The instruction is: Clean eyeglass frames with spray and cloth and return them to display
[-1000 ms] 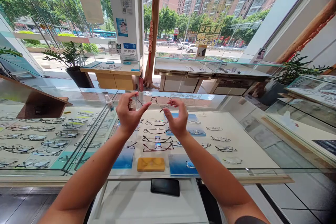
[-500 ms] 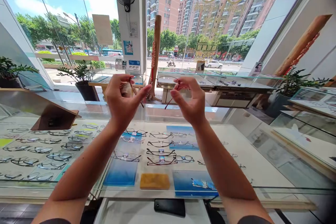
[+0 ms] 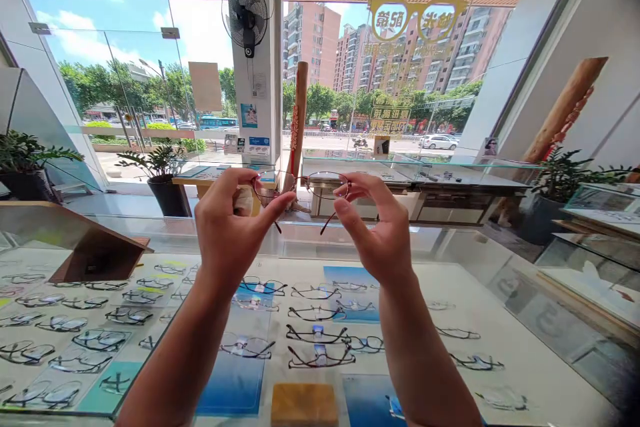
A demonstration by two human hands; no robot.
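Glass display counter (image 3: 505, 340) is spreading out below the fingers, with rows of spectacles (image 3: 320, 333) lying under its top, well beneath the grip.

I am watching 2 hands raised level in front of the camera. Left hand (image 3: 227, 233) and right hand (image 3: 383, 237) are sharing 1 pair of thin-rimmed glasses (image 3: 324, 184), which is hanging in the air between the fingertips, above the counter and clear of it.

Risk, as I judge it: the frame is wire-thin and is being gripped at both ends, so any twist or pull of 1 hand against the other could be bending the bridge. A pinch this light could also be letting the glasses slip onto the glass top below. Fingertips on the lenses could be smudging them.

Left fingers (image 3: 277, 203) are closing thumb against forefinger on the left rim, nearly shut, with a pale wad (image 3: 243, 200) tucked behind them; what it is I cannot tell. Right fingers (image 3: 365, 185) are pinching the right rim likewise, the others curling loose. Temple arms are dangling just under the fingertips.
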